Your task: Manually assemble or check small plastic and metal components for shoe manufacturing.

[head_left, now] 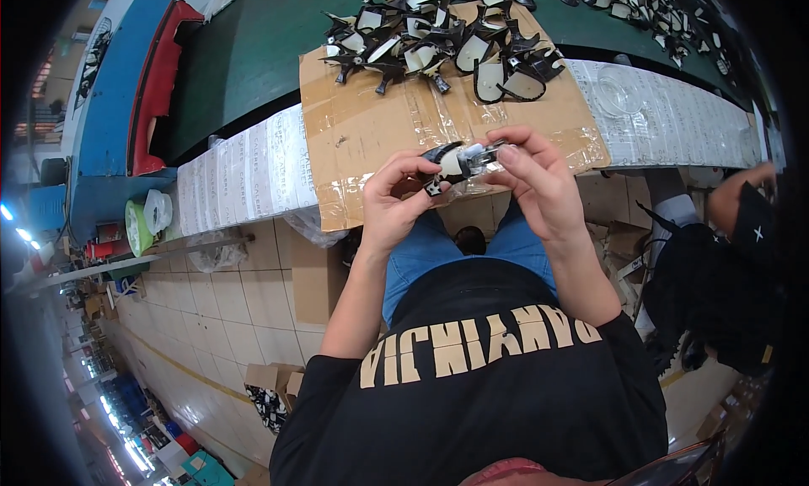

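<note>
Over the near edge of a cardboard sheet [362,136], both my hands are closed on a small black shoe-like piece with a cream insole [451,164]. My left hand [389,201] pinches its left end between thumb and fingers, beside a black heel-like part. On the other side, my right hand [546,187] grips a clear, shiny part [482,156] at the piece's right end. Whether that clear part is fixed to the piece, I cannot tell. Farther back on the cardboard lies a heap of similar black-and-cream pieces [419,33].
A green belt surface [244,61] runs behind the cardboard, with more pieces [645,10] at far right. Wrapped ledges [253,170] flank the cardboard. Clear tape [619,90] lies on the right ledge. A co-worker in black [716,275] is close on my right. Boxes [316,275] stand below.
</note>
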The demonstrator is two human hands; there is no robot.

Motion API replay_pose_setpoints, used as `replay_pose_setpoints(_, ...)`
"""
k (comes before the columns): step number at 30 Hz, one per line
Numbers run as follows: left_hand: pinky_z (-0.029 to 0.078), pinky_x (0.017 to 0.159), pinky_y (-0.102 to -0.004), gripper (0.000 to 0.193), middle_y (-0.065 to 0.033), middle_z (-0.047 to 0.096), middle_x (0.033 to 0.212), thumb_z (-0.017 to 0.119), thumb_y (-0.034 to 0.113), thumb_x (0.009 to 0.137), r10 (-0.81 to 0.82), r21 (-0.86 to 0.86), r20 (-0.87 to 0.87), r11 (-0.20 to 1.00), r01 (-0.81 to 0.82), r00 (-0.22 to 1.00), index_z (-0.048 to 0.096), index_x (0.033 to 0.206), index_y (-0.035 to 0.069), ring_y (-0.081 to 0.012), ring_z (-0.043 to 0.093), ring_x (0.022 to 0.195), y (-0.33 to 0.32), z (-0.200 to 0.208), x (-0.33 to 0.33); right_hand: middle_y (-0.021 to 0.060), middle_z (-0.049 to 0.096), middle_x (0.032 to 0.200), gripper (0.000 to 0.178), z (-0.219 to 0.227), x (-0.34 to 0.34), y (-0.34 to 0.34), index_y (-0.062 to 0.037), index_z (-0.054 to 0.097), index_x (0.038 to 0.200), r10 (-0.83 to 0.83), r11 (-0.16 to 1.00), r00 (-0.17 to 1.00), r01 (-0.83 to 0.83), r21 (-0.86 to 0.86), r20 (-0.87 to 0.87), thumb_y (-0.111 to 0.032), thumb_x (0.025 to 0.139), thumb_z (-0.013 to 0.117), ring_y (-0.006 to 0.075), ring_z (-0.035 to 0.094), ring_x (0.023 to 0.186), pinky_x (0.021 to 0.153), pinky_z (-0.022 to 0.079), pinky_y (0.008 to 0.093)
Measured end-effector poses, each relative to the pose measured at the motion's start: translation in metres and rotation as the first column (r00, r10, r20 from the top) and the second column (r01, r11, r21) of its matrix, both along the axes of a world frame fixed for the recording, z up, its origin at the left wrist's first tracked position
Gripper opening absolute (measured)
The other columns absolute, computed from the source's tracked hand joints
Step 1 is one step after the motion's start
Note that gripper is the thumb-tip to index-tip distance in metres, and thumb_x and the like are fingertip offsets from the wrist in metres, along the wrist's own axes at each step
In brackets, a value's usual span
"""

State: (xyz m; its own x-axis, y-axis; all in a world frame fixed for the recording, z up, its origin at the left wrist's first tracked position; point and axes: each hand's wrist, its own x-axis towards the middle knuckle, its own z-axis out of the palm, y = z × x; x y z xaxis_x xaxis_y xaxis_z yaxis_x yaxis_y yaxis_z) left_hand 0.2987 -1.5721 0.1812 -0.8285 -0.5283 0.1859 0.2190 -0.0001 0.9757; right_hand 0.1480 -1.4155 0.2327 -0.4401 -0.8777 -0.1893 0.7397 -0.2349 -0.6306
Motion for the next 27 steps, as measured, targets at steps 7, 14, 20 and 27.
replay_pose_setpoints(7,0.055,0.086,-0.0252,0.053,-0.008,0.062,0.117,0.074,-0.009,0.078,0.189,0.184,-0.026,0.966,-0.181,0.982,0.055,0.127,-0.005,-0.0126,0.064,0.098,0.02,0.023,0.004,0.004,0.069,0.094,0.028,0.013,0.026,-0.006,-0.0046,0.07,0.1,-0.184,0.912,0.319,0.409,-0.041,-0.93,-0.003,0.073,0.078,0.0176,0.058,0.087,0.076,0.047,0.0313)
replay_pose_setpoints(14,0.054,0.088,-0.0274,0.054,-0.0098,0.066,0.115,0.076,-0.007,0.076,0.177,0.038,-0.053,0.984,-0.176,0.983,0.057,0.127,-0.004,-0.014,0.065,0.1,0.022,0.028,0.01,0.0035,0.071,0.093,0.028,0.011,0.033,-0.015,-0.0057,0.07,0.097,-0.264,0.878,-0.073,0.394,-0.271,-0.962,-0.003,0.07,0.08,0.0228,0.057,0.084,0.074,0.047,0.0318)
replay_pose_setpoints(20,0.053,0.089,-0.0278,0.054,-0.0098,0.066,0.114,0.077,-0.006,0.075,0.192,-0.017,-0.058,0.981,-0.193,0.98,0.057,0.126,-0.004,-0.0141,0.065,0.1,0.02,0.028,0.013,0.0035,0.071,0.092,0.028,0.014,0.036,-0.011,-0.0056,0.071,0.096,-0.241,0.92,0.133,0.348,-0.182,-0.961,-0.005,0.07,0.081,0.021,0.055,0.082,0.073,0.046,0.0307)
replay_pose_setpoints(27,0.053,0.086,-0.026,0.053,-0.0085,0.067,0.112,0.077,-0.005,0.076,0.195,0.014,-0.008,0.981,-0.195,0.981,0.057,0.126,-0.004,-0.013,0.065,0.097,0.016,0.028,0.013,0.0063,0.069,0.09,0.028,0.028,0.035,0.001,-0.0032,0.071,0.097,-0.235,0.942,0.248,0.296,-0.158,-0.94,-0.003,0.07,0.079,0.0189,0.057,0.082,0.075,0.047,0.029)
